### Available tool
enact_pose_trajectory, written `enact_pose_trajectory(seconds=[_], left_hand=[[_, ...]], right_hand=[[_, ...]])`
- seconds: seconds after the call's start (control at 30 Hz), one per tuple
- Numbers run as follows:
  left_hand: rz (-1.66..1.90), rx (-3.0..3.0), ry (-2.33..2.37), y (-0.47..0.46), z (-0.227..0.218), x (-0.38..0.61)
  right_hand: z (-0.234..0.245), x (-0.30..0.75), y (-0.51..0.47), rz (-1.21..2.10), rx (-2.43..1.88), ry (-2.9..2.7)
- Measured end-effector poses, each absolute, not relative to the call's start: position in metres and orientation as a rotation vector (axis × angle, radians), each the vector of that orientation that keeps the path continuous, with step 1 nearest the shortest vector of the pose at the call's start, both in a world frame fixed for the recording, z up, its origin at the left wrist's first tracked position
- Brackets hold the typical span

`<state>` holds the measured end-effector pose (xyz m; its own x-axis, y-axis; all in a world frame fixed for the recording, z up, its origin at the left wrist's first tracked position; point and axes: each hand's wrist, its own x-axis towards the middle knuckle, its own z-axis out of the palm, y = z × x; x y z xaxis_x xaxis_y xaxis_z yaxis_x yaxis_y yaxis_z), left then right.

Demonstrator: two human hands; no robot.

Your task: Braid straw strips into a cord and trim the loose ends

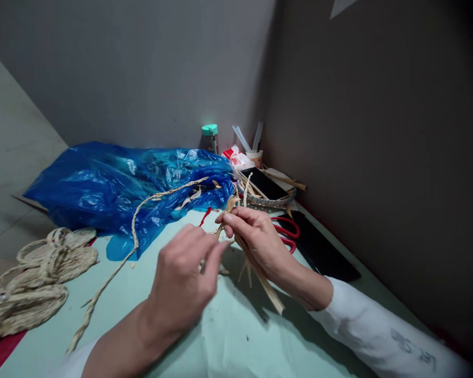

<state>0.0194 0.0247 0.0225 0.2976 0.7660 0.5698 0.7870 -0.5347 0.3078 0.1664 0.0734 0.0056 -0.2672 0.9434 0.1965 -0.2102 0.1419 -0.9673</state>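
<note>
My right hand (256,231) pinches a straw braid (232,202) between thumb and fingertips. Loose flat straw strands (274,299) hang below that hand, their cut ends pointing toward me. Close by on the left, my left hand (187,265) is curled, slightly blurred, with bits of straw showing between its thumb and fingers. Its fingertips are partly hidden, right beside the braid. A long finished length of braided straw cord (134,231) runs from the blue plastic bag (142,173) down the table's left side. Red-handled scissors (289,231) lie partly behind my right hand.
Coiled bundles of braided cord (47,268) lie at the left edge. At the back stand a green-lidded bottle (210,137) and a paper cup (254,157). A phone (264,184) rests on a round tray (287,198). A black flat slab (327,247) lies along the right wall.
</note>
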Motion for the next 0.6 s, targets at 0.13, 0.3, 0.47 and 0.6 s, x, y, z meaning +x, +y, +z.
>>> enact_pose_trajectory(seconds=[0.13, 0.3, 0.47, 0.6], left_hand=[[-1.562, -2.595, -1.961, 0.036, 0.03, 0.016], [-2.206, -2.886, -2.335, 0.041, 0.025, 0.02], [-2.247, -2.753, -2.311, 0.042, 0.021, 0.017], [-2.114, -2.495, -2.314, 0.041, 0.023, 0.015]], right_hand=[[0.007, 0.165, 0.071, 1.372, -0.711, -1.461], [0.011, 0.166, 0.061, 1.328, -0.746, -1.611], [0.018, 0.171, 0.059, 1.072, -0.901, -1.85], [0.015, 0.17, 0.062, 0.824, -0.974, -2.024]])
